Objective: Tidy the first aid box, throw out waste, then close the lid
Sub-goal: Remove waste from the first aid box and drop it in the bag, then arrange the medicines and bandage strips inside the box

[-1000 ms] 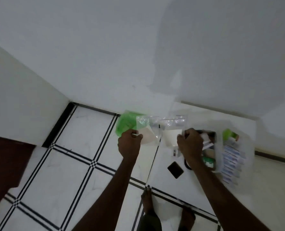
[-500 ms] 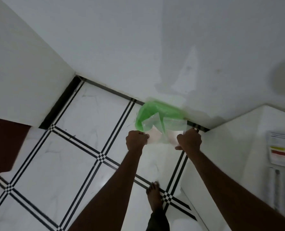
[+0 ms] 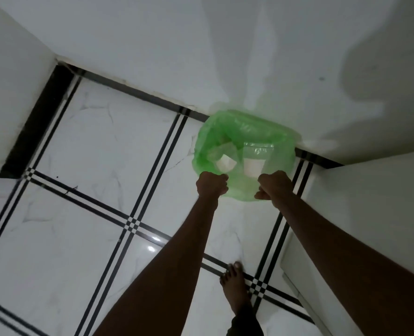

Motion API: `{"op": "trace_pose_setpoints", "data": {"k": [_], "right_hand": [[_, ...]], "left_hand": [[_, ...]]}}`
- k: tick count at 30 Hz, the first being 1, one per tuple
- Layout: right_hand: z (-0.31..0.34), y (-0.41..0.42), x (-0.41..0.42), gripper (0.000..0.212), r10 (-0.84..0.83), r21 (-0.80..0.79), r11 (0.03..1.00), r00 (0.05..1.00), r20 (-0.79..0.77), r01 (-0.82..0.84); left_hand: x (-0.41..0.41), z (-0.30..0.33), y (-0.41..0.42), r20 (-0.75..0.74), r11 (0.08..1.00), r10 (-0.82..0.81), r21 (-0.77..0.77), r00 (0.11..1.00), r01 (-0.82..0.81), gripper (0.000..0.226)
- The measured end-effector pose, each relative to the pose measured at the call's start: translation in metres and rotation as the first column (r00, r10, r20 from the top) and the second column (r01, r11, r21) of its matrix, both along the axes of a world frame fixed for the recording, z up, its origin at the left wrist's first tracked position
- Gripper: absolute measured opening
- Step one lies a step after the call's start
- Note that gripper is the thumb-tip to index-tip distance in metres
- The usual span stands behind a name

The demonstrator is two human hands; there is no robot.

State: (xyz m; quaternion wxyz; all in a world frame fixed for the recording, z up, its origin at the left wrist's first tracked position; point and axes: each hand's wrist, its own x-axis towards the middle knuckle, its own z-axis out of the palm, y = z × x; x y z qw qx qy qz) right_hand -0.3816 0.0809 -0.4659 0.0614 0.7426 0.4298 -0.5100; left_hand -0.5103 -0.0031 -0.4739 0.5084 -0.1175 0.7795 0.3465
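Fists point(image 3: 212, 184) point(image 3: 275, 185) closed, over green bag point(image 3: 244, 132)

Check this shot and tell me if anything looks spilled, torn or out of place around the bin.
Nothing stands out. Two clear packets with white contents hang over the green bin liner, one below the left hand, one below the right hand. No litter shows on the tiled floor, and the liner looks untorn.

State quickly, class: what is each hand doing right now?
Left hand: closed in a fist over the green-lined bin; whether it grips a clear packet cannot be told.
Right hand: closed likewise; grip on the other packet unclear.
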Motion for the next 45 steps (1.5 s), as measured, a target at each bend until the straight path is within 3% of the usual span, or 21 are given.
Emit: {"op": "trace_pose_setpoints", "data": {"k": [4, 7, 15, 20, 27, 32, 37, 40, 42, 45], "right_hand": [[0.012, -0.006, 0.013, 0.018, 0.018, -0.003, 1.000, 0.998, -0.061, -0.018], [0.050, -0.005, 0.014, 0.016, 0.034, 0.023, 0.999, 0.991, -0.126, -0.032], [0.254, -0.008, 0.054, 0.015, 0.018, 0.200, 0.979, 0.949, -0.315, 0.048], [0.384, 0.005, 0.138, 0.017, 0.005, 0.296, 0.945, 0.898, -0.441, 0.141], [0.492, 0.008, 0.312, 0.012, -0.028, 0.421, 0.868, 0.873, -0.487, 0.263], [0.502, -0.009, 0.428, 0.016, -0.061, 0.514, 0.816, 0.924, -0.378, 0.264], [0.471, -0.034, 0.506, 0.041, -0.086, 0.543, 0.816, 0.971, -0.223, 0.197], [0.451, -0.063, 0.526, 0.021, -0.116, 0.598, 0.789, 0.990, -0.082, 0.142], [0.430, -0.085, 0.532, 0.016, -0.102, 0.642, 0.764, 0.994, 0.038, 0.054], [0.391, -0.112, 0.529, 0.031, 0.052, 0.610, 0.778, 0.983, 0.176, -0.150]], "left_hand": [[0.009, 0.037, -0.014, 0.026, 0.997, -0.066, 0.051, 0.997, 0.065, 0.019], [0.020, 0.082, -0.021, -0.082, 0.980, -0.110, 0.158, 0.991, 0.122, 0.011], [0.075, 0.266, -0.010, -0.129, 0.920, -0.050, 0.379, 0.990, 0.096, 0.020], [0.157, 0.382, 0.009, -0.139, 0.837, -0.061, 0.533, 0.988, 0.126, 0.021], [0.315, 0.476, 0.027, -0.047, 0.731, -0.209, 0.656, 0.977, 0.188, 0.030], [0.421, 0.488, 0.026, -0.065, 0.675, -0.372, 0.666, 0.926, 0.318, 0.029], [0.478, 0.470, 0.015, -0.194, 0.664, -0.453, 0.578, 0.870, 0.474, 0.028], [0.491, 0.457, -0.009, -0.294, 0.641, -0.445, 0.555, 0.846, 0.530, 0.026], [0.497, 0.446, -0.026, -0.357, 0.619, -0.440, 0.544, 0.824, 0.566, 0.026], [0.504, 0.434, -0.041, -0.456, 0.578, -0.418, 0.534, 0.786, 0.617, 0.027]]}}
